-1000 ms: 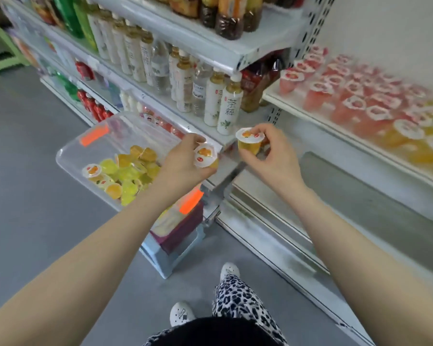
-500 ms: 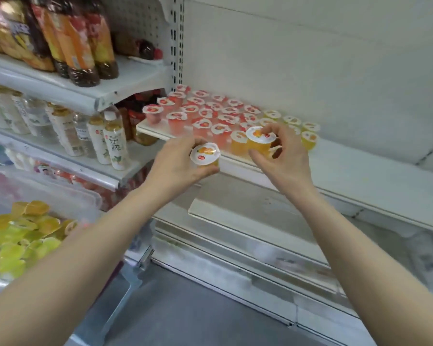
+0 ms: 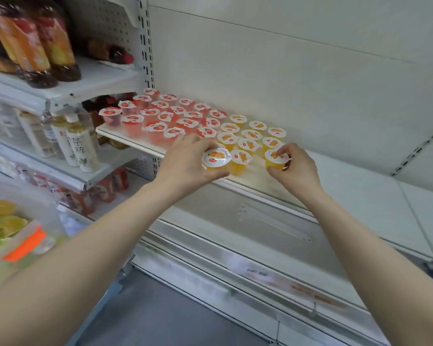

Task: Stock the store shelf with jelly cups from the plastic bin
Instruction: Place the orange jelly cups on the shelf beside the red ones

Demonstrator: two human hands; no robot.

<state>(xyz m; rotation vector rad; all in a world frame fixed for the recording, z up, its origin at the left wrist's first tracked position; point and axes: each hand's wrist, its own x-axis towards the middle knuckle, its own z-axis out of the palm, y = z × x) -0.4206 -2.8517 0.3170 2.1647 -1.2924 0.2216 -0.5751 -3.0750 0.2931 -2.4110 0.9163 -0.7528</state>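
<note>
Each hand (image 3: 185, 163) grips an orange jelly cup (image 3: 215, 159) at shelf (image 3: 360, 186)

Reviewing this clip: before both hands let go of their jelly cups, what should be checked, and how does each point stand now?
1. Left hand has a firm grip on its orange cup: ok.
2. Right hand grips its orange cup: ok.
3. Left cup's base resting on the shelf: cannot tell.
4. Right cup upright: ok.
5. Both go beside the orange cups, not the red cups: ok.
6. Bare shelf to the right for more: ok.
</note>
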